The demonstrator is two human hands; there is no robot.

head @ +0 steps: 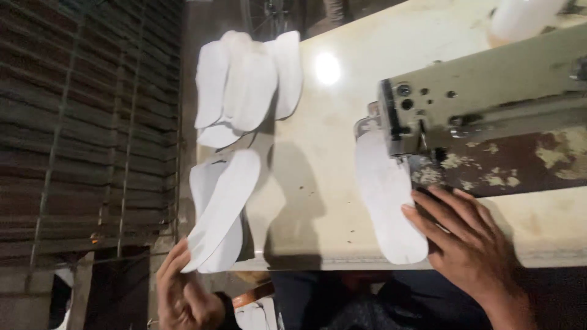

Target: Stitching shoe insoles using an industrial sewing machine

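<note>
A white sole-shaped piece (388,195) lies on the cream table (318,183) under the head of the sewing machine (489,116). My right hand (471,244) rests flat on the table, fingertips touching that piece's right edge. My left hand (183,293) is at the table's front left corner, fingers on the near end of two stacked white sole pieces (220,208) that overhang the edge.
A loose pile of several more white sole pieces (247,82) lies at the table's far left. A dark slatted shutter (85,122) fills the left side. A whitish blurred object (520,18) stands behind the machine.
</note>
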